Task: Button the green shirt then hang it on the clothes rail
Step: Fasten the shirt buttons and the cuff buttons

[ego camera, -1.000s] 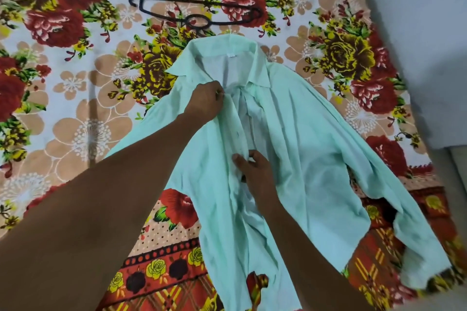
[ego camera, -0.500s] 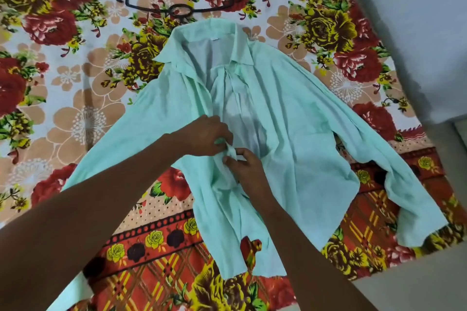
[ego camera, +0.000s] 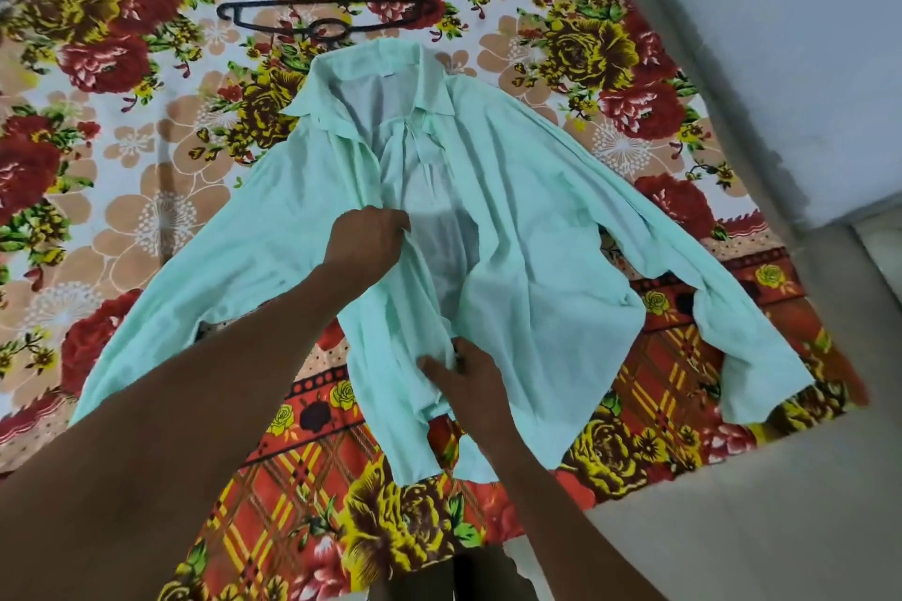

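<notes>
— So, nearest first: what has the right hand (ego camera: pixel 471 373) got?

— Its fingers are curled into the green shirt (ego camera: pixel 527 259) low on the front opening, pinching cloth near the hem. Whether a button sits under them, I cannot tell.

— And the left hand (ego camera: pixel 363 242)?

— Higher up the same opening, bunched round the other front edge at chest height. The shirt lies flat, collar away from the person, its long axis running from hem to collar, so the open gap runs straight between the two grips.

— Which hand leads, then?

— The left looks better placed, I'd judge, being nearer the unfastened middle.

— Beyond that?

— A black hanger (ego camera: pixel 327 17) lies just past the collar on the floral bedsheet (ego camera: pixel 146 190). A pale wall (ego camera: pixel 781 39) rises to the right. No clothes rail is in view.
</notes>
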